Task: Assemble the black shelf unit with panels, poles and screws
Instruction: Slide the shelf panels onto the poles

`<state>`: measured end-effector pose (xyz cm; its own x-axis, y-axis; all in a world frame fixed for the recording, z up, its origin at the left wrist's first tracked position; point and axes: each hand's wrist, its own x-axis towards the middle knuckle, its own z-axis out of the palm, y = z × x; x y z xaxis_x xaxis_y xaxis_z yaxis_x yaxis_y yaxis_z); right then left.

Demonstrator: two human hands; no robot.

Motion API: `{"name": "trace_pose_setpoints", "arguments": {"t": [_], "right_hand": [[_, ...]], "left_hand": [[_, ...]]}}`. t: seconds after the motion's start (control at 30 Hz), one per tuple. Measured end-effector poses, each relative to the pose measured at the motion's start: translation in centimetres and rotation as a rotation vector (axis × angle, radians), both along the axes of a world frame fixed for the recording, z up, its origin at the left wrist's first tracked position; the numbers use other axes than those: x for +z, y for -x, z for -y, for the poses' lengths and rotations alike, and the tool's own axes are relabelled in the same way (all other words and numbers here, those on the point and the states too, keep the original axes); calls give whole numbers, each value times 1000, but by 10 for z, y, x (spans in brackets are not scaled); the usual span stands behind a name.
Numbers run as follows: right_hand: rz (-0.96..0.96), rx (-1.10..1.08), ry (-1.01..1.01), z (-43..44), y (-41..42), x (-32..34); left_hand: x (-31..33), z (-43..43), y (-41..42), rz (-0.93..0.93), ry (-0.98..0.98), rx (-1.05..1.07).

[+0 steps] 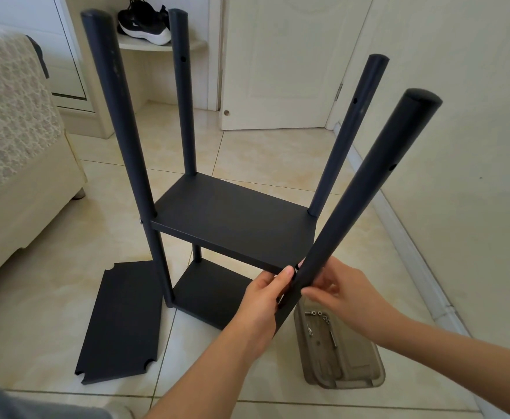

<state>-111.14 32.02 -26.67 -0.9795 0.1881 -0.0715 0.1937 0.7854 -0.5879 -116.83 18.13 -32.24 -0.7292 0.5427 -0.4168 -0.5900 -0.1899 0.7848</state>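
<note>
Shelf unit [235, 207]: stood upright on the tiled floor [262, 152], partly built, directly in front of the person.
Upper panel [232, 225]: sat level between the poles, roughly halfway up them.
Lower panel [208, 288]: sat near the foot of the poles, just above the floor.
Front left pole [117, 110]: passed the upper panel's corner, with a silver screw head visible at that joint.
Back left pole [184, 95] and back right pole [350, 131]: each rose from a rear corner of the upper panel, with a side hole showing in each.
Front right pole [365, 195]: tilted, its top leaning outward to the right, its lower part against the near corner of the upper panel.
Left hand [265, 294]: gripped the front right pole at that corner, thumb laid across its front.
Right hand [338, 288]: held the same pole from the right with curled fingers; whether it also held a small part could not be told.
Loose panel [120, 322]: lay flat on the floor left of the unit, its corners notched.
Tray [359, 358]: rested on the floor beneath the right hand.
Screws [318, 316]: lay at the tray's far end.
Surroundings: cream sofa [11, 146] at left, white door [277, 55] behind, black shoes [144, 21] on a corner ledge.
</note>
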Motion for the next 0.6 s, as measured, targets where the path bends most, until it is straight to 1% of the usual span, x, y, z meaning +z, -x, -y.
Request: {"name": "trace_pose_setpoints", "arguments": {"t": [0.3,0.6], "right_hand": [[-29,-24,-54,-9,1,0],[-65,-22,-4,-8,1,-1]], "left_hand": [[2,2,0,42,-73,-3],[1,2,1,29,-84,-11]]}}
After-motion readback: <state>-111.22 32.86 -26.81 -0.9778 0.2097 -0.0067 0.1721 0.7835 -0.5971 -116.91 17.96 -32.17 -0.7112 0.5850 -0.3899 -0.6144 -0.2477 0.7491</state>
